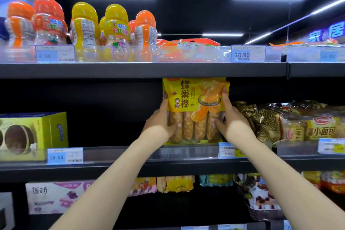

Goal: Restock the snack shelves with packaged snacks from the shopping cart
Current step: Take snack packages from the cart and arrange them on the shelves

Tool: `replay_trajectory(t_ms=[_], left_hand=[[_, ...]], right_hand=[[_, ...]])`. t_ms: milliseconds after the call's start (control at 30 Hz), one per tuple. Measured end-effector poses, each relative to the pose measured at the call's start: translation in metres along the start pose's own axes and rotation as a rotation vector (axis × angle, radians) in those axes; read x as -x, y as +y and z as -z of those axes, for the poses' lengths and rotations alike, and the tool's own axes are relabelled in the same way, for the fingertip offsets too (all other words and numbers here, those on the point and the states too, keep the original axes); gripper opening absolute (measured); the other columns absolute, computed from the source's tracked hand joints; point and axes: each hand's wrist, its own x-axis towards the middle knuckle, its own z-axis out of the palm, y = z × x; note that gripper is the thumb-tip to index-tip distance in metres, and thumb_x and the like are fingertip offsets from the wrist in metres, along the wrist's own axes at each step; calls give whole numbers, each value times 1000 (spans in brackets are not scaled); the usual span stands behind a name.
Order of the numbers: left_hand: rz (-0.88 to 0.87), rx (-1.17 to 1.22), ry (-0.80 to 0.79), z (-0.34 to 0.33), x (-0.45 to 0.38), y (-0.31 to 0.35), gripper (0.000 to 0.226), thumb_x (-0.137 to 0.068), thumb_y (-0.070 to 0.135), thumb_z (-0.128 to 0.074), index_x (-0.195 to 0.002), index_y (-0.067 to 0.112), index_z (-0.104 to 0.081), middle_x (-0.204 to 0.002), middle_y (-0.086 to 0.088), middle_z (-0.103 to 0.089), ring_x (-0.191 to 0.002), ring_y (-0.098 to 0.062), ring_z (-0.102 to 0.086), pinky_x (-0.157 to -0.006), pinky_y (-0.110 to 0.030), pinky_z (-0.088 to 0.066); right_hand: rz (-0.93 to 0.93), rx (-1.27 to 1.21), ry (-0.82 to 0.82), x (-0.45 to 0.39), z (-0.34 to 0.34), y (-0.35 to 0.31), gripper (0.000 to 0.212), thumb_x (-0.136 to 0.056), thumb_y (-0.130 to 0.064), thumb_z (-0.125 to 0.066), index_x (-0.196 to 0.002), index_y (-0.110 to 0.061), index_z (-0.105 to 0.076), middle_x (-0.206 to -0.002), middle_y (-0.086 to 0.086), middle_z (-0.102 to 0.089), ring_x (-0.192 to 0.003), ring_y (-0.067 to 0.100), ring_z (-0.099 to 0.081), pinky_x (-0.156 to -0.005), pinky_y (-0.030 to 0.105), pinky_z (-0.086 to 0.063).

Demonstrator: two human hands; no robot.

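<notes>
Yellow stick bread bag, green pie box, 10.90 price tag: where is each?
Yellow stick bread bag [186,97], head view, printed front.
Green pie box [44,129], head view, front face.
10.90 price tag [248,53], head view, centre.

A single head-worn view faces the shelving square on, level with the middle shelf [130,164], at arm's reach from it. Above that shelf the frame takes in the upper shelf [141,70] and ceiling lights; below it, part of a lower row. Both forearms enter from the bottom edge and meet just above the middle shelf, slightly right of centre.
</notes>
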Motion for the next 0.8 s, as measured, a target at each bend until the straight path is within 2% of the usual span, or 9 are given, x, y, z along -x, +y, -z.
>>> replay_trajectory(t_ms=[100,200,267,333,400,500,633,700,800], left_hand=[[11,18,-4,6,2,2,81,-87,35,-69,-147,40,-14,-100,-4,-55,-92,-25,-61,-69,-31,-46],[-11,76,24,9,7,1,75,-85,33,-71,-145,35,-26,-79,3,-54,-77,-16,-58,-67,-29,-47],[6,125,44,10,9,-1,67,-84,33,-72,-141,32,-36,-74,4,-52,-70,-11,-54,-65,-27,-47],[32,144,60,10,10,-1,64,-84,35,-72,-140,34,-39,-74,4,-52,-70,-10,-54,-63,-25,-45],[38,131,90,9,13,1,64,-85,38,-70,-141,34,-39,-81,4,-56,-74,-11,-56,-64,-25,-45],[38,123,182,8,23,6,64,-86,40,-67,-142,30,-38,-109,2,-58,-92,-15,-59,-77,-32,-51],[36,57,263,7,50,16,71,-88,40,-66,-149,24,-33,-136,-3,-50,-119,-20,-53,-96,-37,-48],[6,41,268,8,73,24,71,-88,37,-66,-149,22,-33,-139,-2,-48,-127,-16,-47,-104,-34,-42],[-18,1,293,5,114,37,65,-88,30,-67,-146,18,-39,-140,3,-49,-130,-9,-44,-107,-27,-35]], right_hand=[[6,-11,-18,-1,1,2,96,-91,-29,-60,-146,-43,17,-87,4,-54,-64,17,-50,-54,27,-32],[-2,-66,6,2,8,3,92,-90,-30,-62,-149,-43,8,-87,4,-55,-65,16,-52,-50,24,-31],[10,-108,20,7,12,3,90,-90,-32,-63,-150,-43,3,-92,5,-52,-68,18,-55,-55,28,-40],[46,-122,24,11,15,3,88,-90,-35,-62,-150,-44,2,-106,5,-52,-78,19,-59,-67,32,-48],[65,-120,14,15,19,3,83,-91,-37,-60,-151,-41,-2,-127,6,-46,-100,22,-59,-80,31,-48],[131,-93,41,23,28,5,73,-92,-36,-60,-151,-32,-17,-148,3,-34,-130,22,-43,-94,27,-38],[290,-111,77,42,40,10,60,-91,-33,-61,-145,-23,-36,-143,2,-41,-133,18,-37,-97,21,-30],[358,-138,38,53,43,14,57,-91,-29,-62,-143,-21,-41,-142,1,-45,-133,15,-35,-102,19,-25],[471,-193,-40,71,43,20,55,-92,-29,-62,-142,-17,-44,-141,3,-46,-133,12,-32,-106,10,-16]])
